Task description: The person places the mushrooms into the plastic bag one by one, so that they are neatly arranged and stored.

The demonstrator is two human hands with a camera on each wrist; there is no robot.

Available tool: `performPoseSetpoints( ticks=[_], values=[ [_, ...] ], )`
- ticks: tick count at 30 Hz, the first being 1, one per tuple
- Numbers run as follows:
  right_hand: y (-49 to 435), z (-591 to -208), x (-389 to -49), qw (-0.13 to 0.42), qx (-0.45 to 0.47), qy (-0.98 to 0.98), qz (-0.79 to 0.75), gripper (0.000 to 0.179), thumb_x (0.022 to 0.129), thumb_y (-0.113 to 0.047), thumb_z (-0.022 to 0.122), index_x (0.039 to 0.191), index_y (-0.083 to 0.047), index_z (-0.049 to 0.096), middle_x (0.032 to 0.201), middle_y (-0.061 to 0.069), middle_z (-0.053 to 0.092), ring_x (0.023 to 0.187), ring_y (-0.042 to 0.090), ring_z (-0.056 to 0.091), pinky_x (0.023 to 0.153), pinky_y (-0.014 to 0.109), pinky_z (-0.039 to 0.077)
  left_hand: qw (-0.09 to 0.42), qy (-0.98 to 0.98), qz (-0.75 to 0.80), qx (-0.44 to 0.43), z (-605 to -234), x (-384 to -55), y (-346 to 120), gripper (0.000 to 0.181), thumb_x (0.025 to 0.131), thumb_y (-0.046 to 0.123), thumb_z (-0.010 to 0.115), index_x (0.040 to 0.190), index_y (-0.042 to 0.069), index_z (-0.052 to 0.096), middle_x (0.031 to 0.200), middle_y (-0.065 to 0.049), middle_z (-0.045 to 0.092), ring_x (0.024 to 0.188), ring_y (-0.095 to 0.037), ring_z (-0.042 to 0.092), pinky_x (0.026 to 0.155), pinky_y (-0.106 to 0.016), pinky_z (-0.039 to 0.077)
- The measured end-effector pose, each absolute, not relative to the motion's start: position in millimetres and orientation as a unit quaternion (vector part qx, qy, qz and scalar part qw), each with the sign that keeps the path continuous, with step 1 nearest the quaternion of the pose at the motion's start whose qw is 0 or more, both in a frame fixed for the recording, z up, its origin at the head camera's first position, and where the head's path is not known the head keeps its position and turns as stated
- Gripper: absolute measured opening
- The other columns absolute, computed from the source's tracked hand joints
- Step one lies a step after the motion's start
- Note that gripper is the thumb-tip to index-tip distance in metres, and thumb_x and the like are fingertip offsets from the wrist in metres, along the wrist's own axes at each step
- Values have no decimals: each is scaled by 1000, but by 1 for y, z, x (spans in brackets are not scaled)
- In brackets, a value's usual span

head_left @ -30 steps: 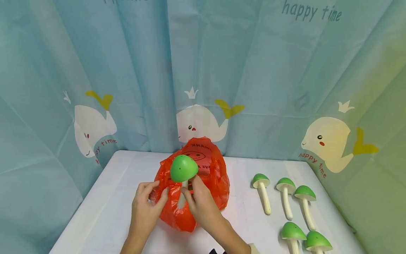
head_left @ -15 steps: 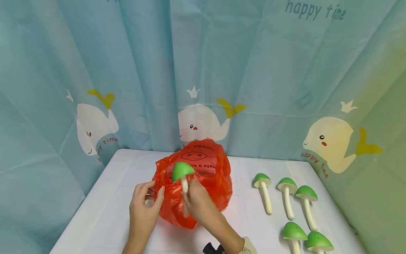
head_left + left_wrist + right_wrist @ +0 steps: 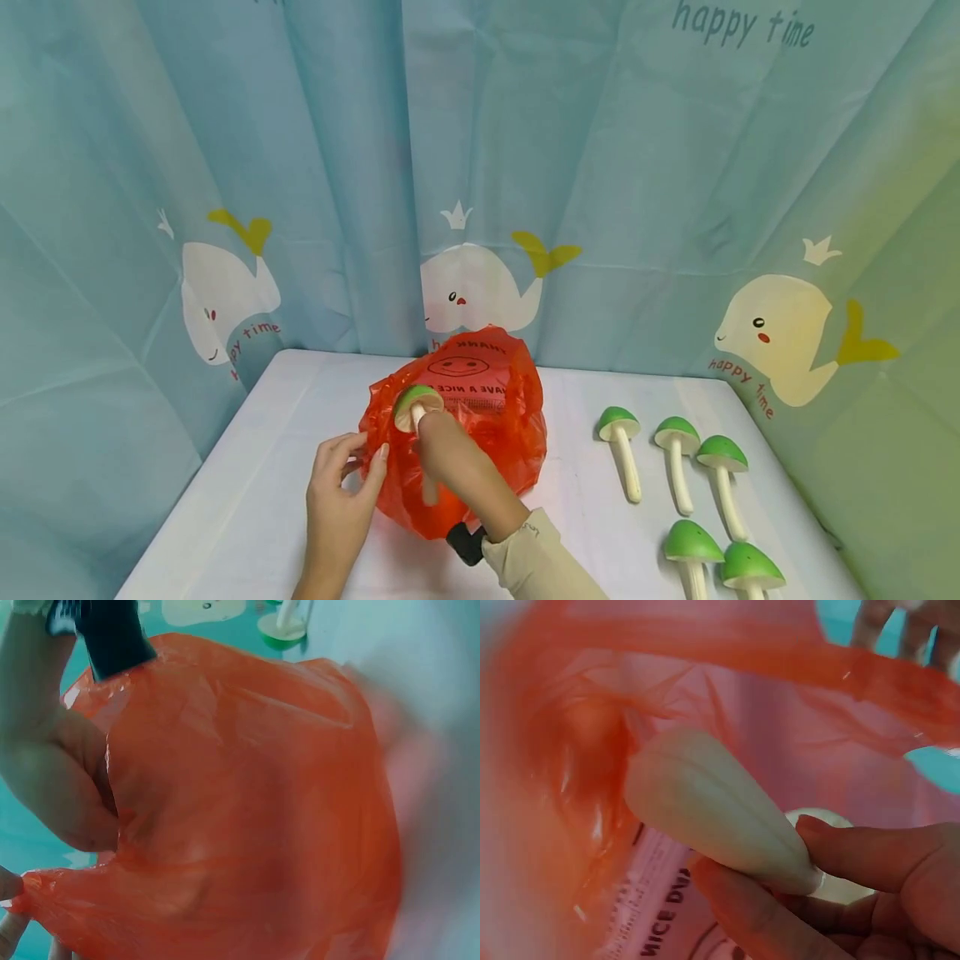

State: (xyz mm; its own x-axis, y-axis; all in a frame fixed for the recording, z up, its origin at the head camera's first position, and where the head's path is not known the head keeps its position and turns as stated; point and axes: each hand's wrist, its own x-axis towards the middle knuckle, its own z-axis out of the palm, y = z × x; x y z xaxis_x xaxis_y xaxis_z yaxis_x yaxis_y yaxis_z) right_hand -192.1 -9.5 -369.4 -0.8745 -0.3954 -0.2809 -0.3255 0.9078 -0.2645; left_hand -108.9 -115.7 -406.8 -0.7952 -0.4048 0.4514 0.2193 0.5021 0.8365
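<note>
A red plastic bag [image 3: 525, 425] stands with its mouth open on the white table, printed lettering showing on its inner back wall. My left hand [image 3: 337, 508] pinches the bag's left rim; in the left wrist view the fingertips [image 3: 10, 886] nip a gathered corner. Inside the mouth, my right hand [image 3: 453, 454] holds a toy mushroom with a green cap [image 3: 417, 403] by its pale stem. The right wrist view shows that stem [image 3: 712, 802] between thumb and fingers, with the bag's film around it. Part of the mushroom is hidden by the hand.
Several more green-capped mushrooms lie on the right side of the table [image 3: 585, 533], one of them [image 3: 622, 450] nearest the bag. A pale blue curtain [image 3: 360, 167] with whale prints hangs behind the table. A black wrist mount [image 3: 467, 546] sits under the right sleeve.
My right hand has moved forward and down into the bag's mouth with the mushroom, whose cap now tips away. My left hand has come to the rim and stays there.
</note>
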Motion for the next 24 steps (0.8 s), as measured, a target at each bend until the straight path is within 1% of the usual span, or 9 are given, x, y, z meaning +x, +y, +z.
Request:
performPoseSetpoints(
  ticks=[1,4,5,6,10,15,19,20,24],
  values=[
    [-12,-370,-195,164,-183,964,-104,48,52,-11,84,90,-9,56,79,0,48,73,14,48,59,23,45,314,-806,-498,58,-407,-108,-116,21,76,12,67,96,9,60,98,3,48,86,-7,48,77,-31,48],
    [-17,-370,-202,145,-173,961,-160,18,71,-12,72,79,-8,56,74,1,51,71,15,50,57,23,44,309,-802,-507,59,-407,-107,-116,22,77,13,67,97,8,60,101,0,48,93,-10,47,80,-45,44],
    [-19,-372,-204,139,-168,959,-181,12,76,-14,67,76,-8,57,72,1,52,69,16,50,56,23,44,309,-799,-513,58,-407,-107,-116,22,77,13,67,97,8,60,101,-1,48,94,-12,46,81,-47,43],
    [-20,-372,-204,132,-163,956,-204,12,81,-15,62,73,-7,57,70,2,53,67,17,51,54,23,43,307,-796,-518,57,-407,-107,-116,22,77,13,67,97,8,60,102,-1,48,95,-13,46,80,-49,42],
    [-27,-382,-215,131,-144,958,-212,14,81,-21,62,75,-8,60,77,2,56,77,19,52,60,25,44,298,-785,-541,54,-408,-106,-116,22,77,13,66,98,8,60,104,-1,47,97,-13,45,78,-46,44],
    [-33,-396,-226,121,-132,959,-221,17,82,-23,61,74,-8,58,81,5,57,80,21,54,73,29,46,295,-779,-552,45,-410,-105,-117,22,78,12,66,98,8,60,105,-1,47,94,-12,46,74,-42,46],
    [-37,-407,-230,101,-111,950,-274,17,79,-16,61,68,-6,55,77,7,56,77,25,53,70,32,45,298,-774,-558,36,-411,-104,-117,22,77,10,66,98,8,60,106,-2,47,94,-14,48,75,-41,45],
    [-38,-409,-230,96,-103,944,-298,13,77,-14,63,72,-4,55,77,8,56,76,26,52,69,33,46,295,-774,-559,35,-412,-104,-117,22,77,10,66,98,8,60,106,-2,46,95,-14,47,76,-42,45],
    [-38,-416,-230,84,-81,928,-354,15,75,-14,64,75,-2,56,77,11,56,74,26,52,65,33,46,285,-772,-567,33,-413,-103,-115,21,77,10,66,97,9,60,107,-1,46,96,-15,47,77,-43,44]
  ],
)
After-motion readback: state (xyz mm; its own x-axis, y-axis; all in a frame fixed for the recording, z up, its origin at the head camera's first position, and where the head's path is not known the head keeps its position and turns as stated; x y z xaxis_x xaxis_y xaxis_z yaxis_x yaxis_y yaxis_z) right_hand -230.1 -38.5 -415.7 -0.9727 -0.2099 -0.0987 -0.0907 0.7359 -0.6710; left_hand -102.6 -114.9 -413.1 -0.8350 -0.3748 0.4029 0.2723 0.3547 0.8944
